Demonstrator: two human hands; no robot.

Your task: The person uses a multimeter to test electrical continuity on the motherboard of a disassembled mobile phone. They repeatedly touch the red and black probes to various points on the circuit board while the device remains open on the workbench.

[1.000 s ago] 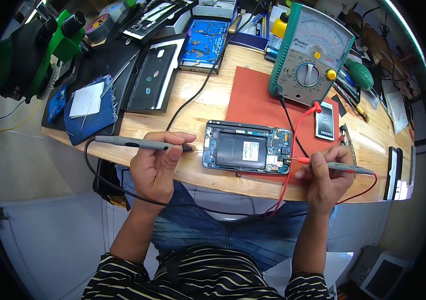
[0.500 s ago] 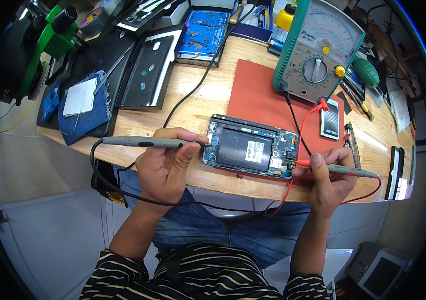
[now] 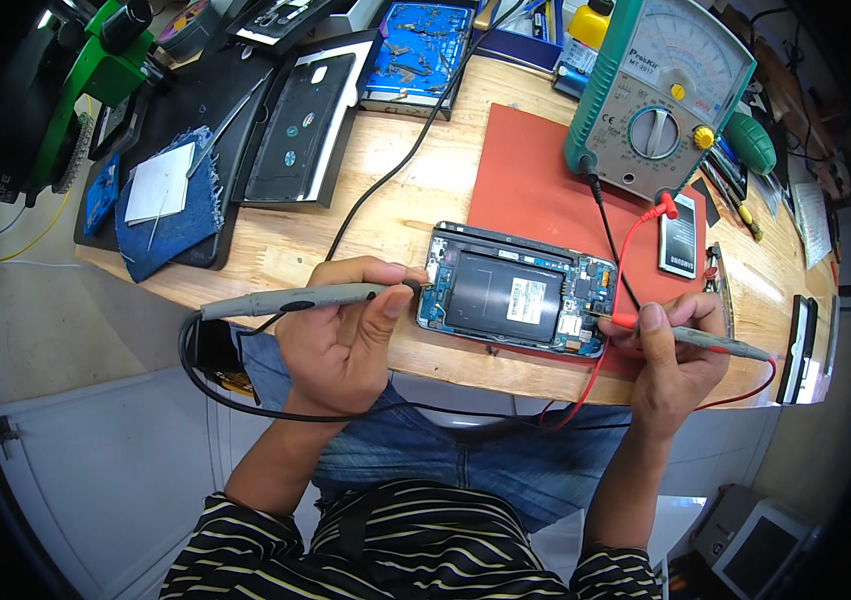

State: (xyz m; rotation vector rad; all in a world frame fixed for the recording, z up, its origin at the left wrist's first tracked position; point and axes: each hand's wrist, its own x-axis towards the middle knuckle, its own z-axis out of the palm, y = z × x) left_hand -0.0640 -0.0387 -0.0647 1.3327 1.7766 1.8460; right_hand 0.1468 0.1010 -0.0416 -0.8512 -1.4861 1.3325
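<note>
An opened smartphone (image 3: pixel 491 275), its circuit board and black battery bay exposed, lies partly on a red mat (image 3: pixel 506 190) and partly on the wooden table. My left hand (image 3: pixel 341 330) pinches a grey test probe with a black lead (image 3: pixel 296 299), its tip at the phone's left end. Closed on a second grey probe with a red collar and red lead (image 3: pixel 726 343), my right hand (image 3: pixel 676 350) is at the phone's right end. Whether either tip touches metal is too small to tell. Both leads run to the green-framed analog multimeter (image 3: pixel 651 110) standing on the mat's far right.
A phone battery (image 3: pixel 679 240) lies beside the multimeter. To the left are a denim cloth with white paper (image 3: pixel 161 185), tweezers (image 3: pixel 231 120), a boxed black phone cover (image 3: pixel 301 140) and a green microscope stand (image 3: pixel 111 70). A blue tray of small parts (image 3: pixel 416 50) sits at the back.
The phone, multimeter and both hands appear slightly farther right in the view. Both hands keep their grip on the probes, at the same ends of the phone.
</note>
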